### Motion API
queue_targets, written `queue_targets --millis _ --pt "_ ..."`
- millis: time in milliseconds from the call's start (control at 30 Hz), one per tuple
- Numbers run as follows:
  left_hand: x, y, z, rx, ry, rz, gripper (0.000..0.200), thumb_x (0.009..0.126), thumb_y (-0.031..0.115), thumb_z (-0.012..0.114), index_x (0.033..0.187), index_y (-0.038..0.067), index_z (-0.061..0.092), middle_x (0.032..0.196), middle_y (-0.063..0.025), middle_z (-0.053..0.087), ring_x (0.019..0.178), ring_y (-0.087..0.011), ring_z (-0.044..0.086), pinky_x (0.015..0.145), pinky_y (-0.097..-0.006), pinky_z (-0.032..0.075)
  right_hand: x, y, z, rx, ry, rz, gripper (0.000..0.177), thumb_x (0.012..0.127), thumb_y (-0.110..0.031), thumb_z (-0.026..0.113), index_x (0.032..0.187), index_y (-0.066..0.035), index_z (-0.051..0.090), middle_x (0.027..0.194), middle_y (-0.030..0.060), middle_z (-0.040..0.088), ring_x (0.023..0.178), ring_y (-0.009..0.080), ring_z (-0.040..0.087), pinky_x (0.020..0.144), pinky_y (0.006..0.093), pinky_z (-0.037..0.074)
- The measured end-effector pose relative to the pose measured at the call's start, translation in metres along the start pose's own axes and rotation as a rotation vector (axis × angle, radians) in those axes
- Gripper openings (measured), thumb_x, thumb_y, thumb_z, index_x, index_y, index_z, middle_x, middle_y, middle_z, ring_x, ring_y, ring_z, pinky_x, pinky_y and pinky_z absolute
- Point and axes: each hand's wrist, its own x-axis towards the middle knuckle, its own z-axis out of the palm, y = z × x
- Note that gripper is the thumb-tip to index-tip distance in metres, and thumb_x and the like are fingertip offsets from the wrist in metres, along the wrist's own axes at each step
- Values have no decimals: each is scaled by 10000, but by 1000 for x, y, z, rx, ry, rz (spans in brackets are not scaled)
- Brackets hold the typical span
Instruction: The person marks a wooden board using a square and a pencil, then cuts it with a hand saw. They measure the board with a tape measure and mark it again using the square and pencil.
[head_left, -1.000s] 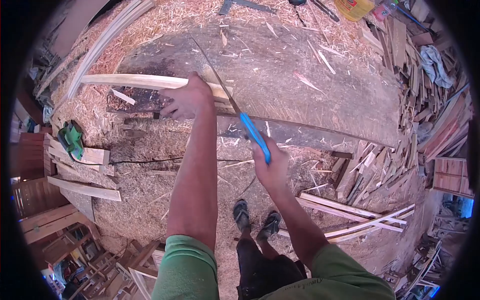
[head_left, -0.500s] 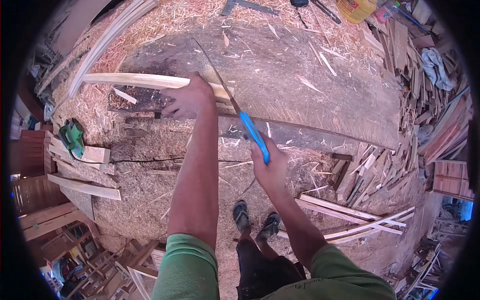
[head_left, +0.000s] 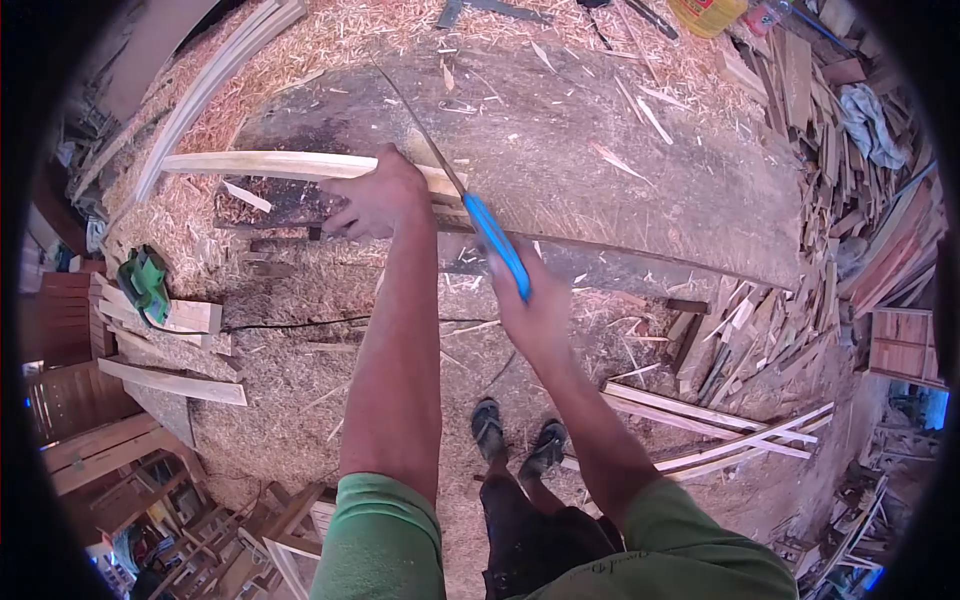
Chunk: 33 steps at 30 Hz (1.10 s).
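My left hand (head_left: 375, 195) is closed over a pale wooden strip (head_left: 270, 163), pressing it down near the edge of the worn workbench board (head_left: 620, 190). Wrapped around the blue handle of a handsaw (head_left: 494, 240) is my right hand (head_left: 535, 305), slightly blurred. The thin saw blade slants up and left from the handle, crossing the right end of the strip just beside my left hand. A small wood chip (head_left: 247, 196) lies below the strip on the dark part of the board.
Long curved strips (head_left: 215, 85) lie at the upper left. A green object (head_left: 145, 285) rests on wood blocks at left, with a black cord (head_left: 290, 325) running right across the shavings. Scrap wood (head_left: 730, 335) is heaped at right, and crossed strips (head_left: 720, 420) lie on the floor.
My right hand has pushed the saw forward, up and to the left, along its stroke. My left hand stays on the strip.
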Motion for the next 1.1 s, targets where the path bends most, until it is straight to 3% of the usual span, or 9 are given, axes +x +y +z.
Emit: queue_targets --millis 167,233,300,433,533,767,867,1000,1100 --pt "-1 -3 1 -30 -18 11 1138 902 552 795 1737 116 158 1657 -510 51 1441 -661 386 1156 -609 462 -61 2 -43 -48 -65 183 399 1035 -243 727 1384 -53 697 896 161 781 752 242 793 659 344 598" --pt "2 -7 5 -36 -5 7 1139 907 541 801 1737 117 146 1657 -505 56 1443 -672 378 1162 -609 458 -137 39 -75 -104 57 -99 413 1030 -206 718 1408 -42 687 1026 193 806 852 242 819 725 339 623" --pt "2 -3 6 -24 -14 0 1138 908 542 801 1734 118 143 1665 -491 67 1448 -662 382 1157 -616 458 -148 27 -87 -78 43 -102 392 1038 -186 693 1376 14 692 963 160 789 779 197 767 722 325 607" --pt "1 -5 4 -49 0 -2 1138 868 535 820 1720 118 190 1652 -481 85 1454 -654 366 1135 -648 459 -69 24 -35 47 12 83 383 1029 -178 719 1376 -17 697 883 145 774 707 185 753 652 335 584" --pt "5 -4 10 -66 14 4 1155 845 535 829 1717 116 198 1660 -484 56 1476 -659 331 1142 -665 445 -5 5 -3 29 44 0 400 1023 -194 738 1399 -67 689 771 166 712 619 185 722 575 365 548" --pt "5 -9 11 -89 -10 7 1152 859 531 817 1715 103 177 1679 -496 -3 1508 -698 253 1177 -692 403 -167 40 -93 -5 -34 9 412 1030 -178 686 1412 -23 689 1232 191 796 999 247 819 846 346 640" --pt "2 -7 7 -17 9 11 1142 882 545 804 1722 88 180 1662 -513 63 1438 -647 398 1156 -618 439 -131 34 -70 -35 29 -22 402 1026 -197 713 1395 -38 700 1090 186 813 891 237 822 755 346 633" --pt "3 -5 5 -20 19 21 1123 882 552 789 1721 97 198 1659 -515 60 1429 -639 407 1131 -614 464 -1 -2 -1 29 29 34 403 1020 -255 757 1368 -57 708 820 167 757 688 221 780 605 372 566" --pt "5 -10 10 10 18 10 1126 881 547 794 1723 102 194 1656 -512 54 1417 -627 415 1110 -620 479 -8 -12 -9 -20 -2 71 383 1034 -219 729 1374 -45 704 888 158 783 707 219 783 632 355 584"
